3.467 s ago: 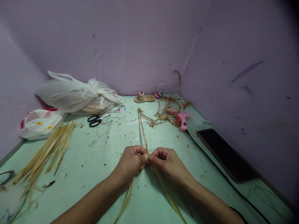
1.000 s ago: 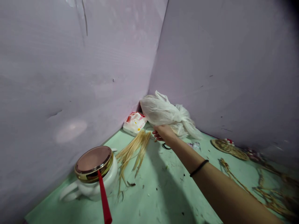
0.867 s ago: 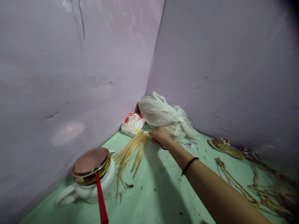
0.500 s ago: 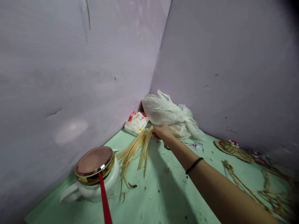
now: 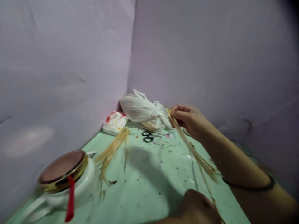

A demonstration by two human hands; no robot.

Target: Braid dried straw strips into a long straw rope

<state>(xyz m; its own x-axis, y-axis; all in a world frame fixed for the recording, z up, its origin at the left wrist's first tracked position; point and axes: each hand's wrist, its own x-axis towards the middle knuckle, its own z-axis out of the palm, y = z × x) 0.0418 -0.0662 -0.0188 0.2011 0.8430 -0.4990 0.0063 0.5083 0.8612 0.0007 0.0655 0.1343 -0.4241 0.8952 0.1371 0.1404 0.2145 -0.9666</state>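
My right hand, coming in from the right with a black band round the wrist, pinches the top end of a bundle of pale straw strips. These strips hang down over the table's right part. At the bottom edge my blurred left hand is closed, and what it may hold is hidden. A thin brown cord runs close beside it. More pale straw strips lie left of centre, near a white pot with a pink and gold lid.
Black-handled scissors lie in front of a knotted white plastic bag. A red and white packet sits in the corner. Small scraps dot the green table, and walls rise behind it. A red strip hangs by the pot.
The view has turned right. My right hand has left the straw pile and moved right with some strips, the rest remaining behind. My left hand has come into view at the bottom.
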